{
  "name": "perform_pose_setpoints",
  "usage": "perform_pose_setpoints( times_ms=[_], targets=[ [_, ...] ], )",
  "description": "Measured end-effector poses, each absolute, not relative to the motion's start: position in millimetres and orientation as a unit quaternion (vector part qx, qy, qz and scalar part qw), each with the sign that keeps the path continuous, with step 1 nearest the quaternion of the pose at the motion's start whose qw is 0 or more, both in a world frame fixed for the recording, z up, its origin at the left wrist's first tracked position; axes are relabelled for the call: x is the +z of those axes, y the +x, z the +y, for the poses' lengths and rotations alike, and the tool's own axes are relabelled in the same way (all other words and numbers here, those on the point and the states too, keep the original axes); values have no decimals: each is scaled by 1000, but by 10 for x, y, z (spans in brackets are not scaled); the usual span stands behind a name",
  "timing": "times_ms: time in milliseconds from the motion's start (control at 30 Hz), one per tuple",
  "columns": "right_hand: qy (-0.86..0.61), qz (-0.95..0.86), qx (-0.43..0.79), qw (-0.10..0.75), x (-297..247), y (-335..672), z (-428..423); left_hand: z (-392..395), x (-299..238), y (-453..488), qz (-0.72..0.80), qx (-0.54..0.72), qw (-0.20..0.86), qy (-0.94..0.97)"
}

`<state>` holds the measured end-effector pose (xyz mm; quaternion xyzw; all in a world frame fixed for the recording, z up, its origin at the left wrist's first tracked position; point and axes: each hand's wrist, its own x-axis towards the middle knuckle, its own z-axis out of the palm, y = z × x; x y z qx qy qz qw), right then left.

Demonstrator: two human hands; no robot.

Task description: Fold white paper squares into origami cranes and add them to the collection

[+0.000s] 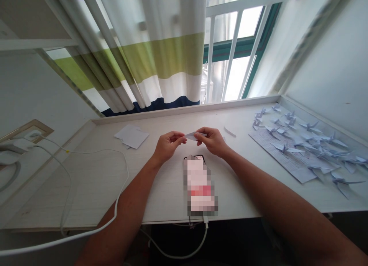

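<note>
Far left, a wall socket feeds a white charging cable that loops across the white desk and down past its front edge. Next along, a small stack of white paper squares lies flat and unfolded, with no creases visible from here.

Centre: the left hand is clenched lightly, thumb and curled fingers pinching the left end of a narrow folded slip of pale paper. The right hand grasps the slip's right end the same way, so the slip spans the small gap between the 2 hands, held in the air above the desk. Its exact fold is too small to read. Just below the hands lies a phone, its screen pixelated.

Right of the hands, a thin white paper scrap lies alone. Further right, 20 or so finished paper cranes crowd the far end of the desk, many resting on a printed sheet. The exact count is hard to fix, as they overlap. The stack on the left remains unfolded; the slip in hand is partly folded.
</note>
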<state>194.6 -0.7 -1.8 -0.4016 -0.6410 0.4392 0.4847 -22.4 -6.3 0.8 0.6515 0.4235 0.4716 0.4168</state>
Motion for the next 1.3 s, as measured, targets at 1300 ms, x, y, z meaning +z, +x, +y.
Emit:
perform_pose_setpoints(
  times_ms=[1300],
  targets=[
    [-354, -640, 515, 448, 11, 1889, -68, -84, 29, -171, 419, 426, 388, 701]
  ],
)
